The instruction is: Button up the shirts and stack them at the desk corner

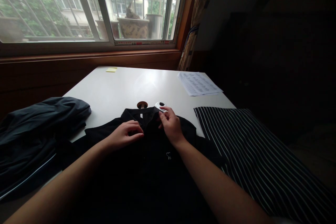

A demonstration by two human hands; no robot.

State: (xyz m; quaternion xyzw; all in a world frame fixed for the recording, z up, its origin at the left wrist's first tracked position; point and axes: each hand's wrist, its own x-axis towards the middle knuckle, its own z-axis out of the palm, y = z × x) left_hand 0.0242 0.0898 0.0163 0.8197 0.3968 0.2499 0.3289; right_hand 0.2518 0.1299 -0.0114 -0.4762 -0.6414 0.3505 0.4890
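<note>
A black polo shirt [147, 175] lies spread face up on the white table, with its collar at the far end. A small light logo [168, 155] shows on its chest, and a white label [141, 116] inside the neck. My right hand [170, 126] pinches the collar's right side between thumb and fingers. On the left of the neck opening, my left hand [127, 133] has its thumb and fingertips drawn together at the collar's front edge. The cloth between those fingertips is too dark to make out clearly.
Left of the shirt lies a crumpled dark garment [52, 115]; right, a black-and-white striped cloth [252, 147]. Printed papers [201, 84] and a yellow sticky note [111, 69] lie on the white table [126, 84]. A cable hole [142, 104] and a white ring [157, 104] sit beyond the collar.
</note>
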